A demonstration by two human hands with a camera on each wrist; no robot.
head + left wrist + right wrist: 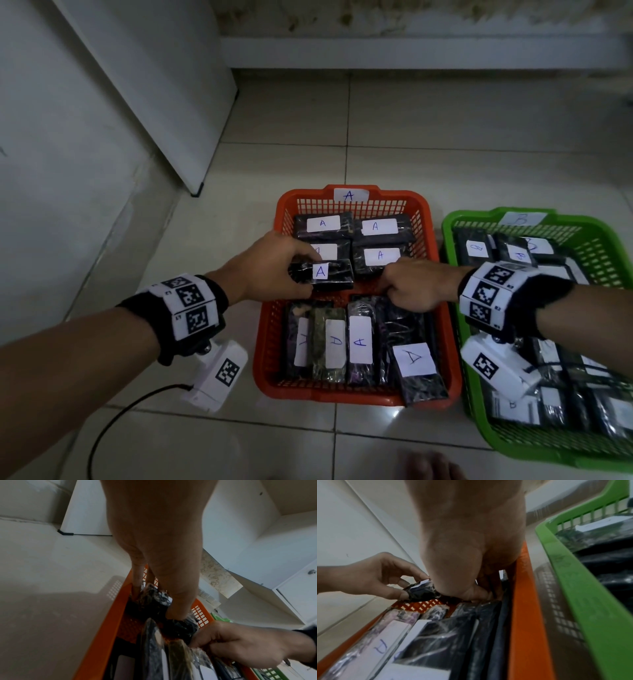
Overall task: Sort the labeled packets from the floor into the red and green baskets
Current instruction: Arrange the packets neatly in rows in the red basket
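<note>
Left hand [274,265]: gripping an A-labelled packet [322,275] above the red basket [267,342] middle.
Right hand [416,286]: curling fingers, pinching a packed packet's wrap.
Green basket [455,308]: sitting just beside the red basket's right edge.

Left hand [270,267] fingers and thumb curled in pinching grip; right hand [416,286] fisted, knuckles up.

Both forearms are bare, with no sleeves. Each wrist wears a black strap [202,329] wrapped by a white band of square black-and-white coded markers [190,308]; the right wrist's band [488,291] is the same. Below each wrist hangs a white boxy camera unit [219,375] bearing another coded marker; the right one [493,368] matches. A black cable [113,421] runs from the left unit.
</note>
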